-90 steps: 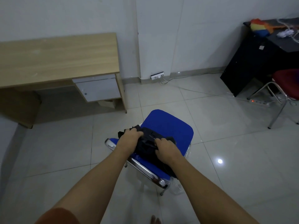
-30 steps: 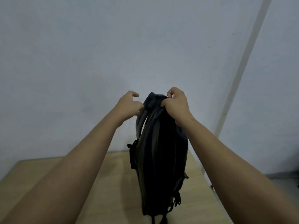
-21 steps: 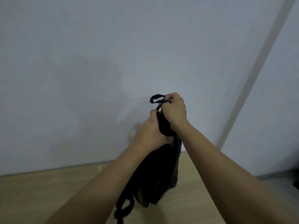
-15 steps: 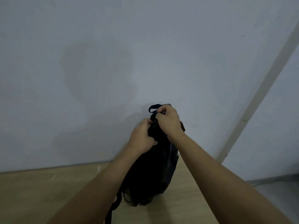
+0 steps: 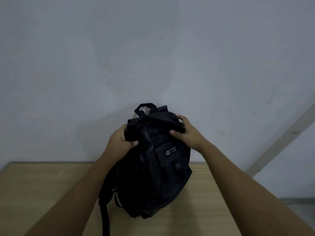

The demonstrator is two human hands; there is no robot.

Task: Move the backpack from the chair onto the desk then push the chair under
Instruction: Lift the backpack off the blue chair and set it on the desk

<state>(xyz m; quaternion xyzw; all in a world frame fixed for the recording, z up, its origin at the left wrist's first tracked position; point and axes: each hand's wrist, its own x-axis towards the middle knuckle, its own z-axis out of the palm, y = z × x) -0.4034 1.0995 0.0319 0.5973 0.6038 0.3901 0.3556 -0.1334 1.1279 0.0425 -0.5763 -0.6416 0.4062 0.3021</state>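
Note:
The black backpack (image 5: 153, 171) stands upright on the light wooden desk (image 5: 42, 188), its front pocket with a small white logo facing me and its top handle near the wall. My left hand (image 5: 119, 142) grips the top left corner of the backpack. My right hand (image 5: 188, 132) grips the top right corner. A shoulder strap hangs down on the left toward the desk's front edge. The chair is out of view.
A plain grey wall (image 5: 153, 57) rises directly behind the desk. The desk's right edge (image 5: 226, 198) runs diagonally, with floor and a pale wall trim (image 5: 279, 143) beyond it.
The backpack has settled onto the desk and turned its front to me. Both hands have moved from the handle at the top centre to the two upper corners.

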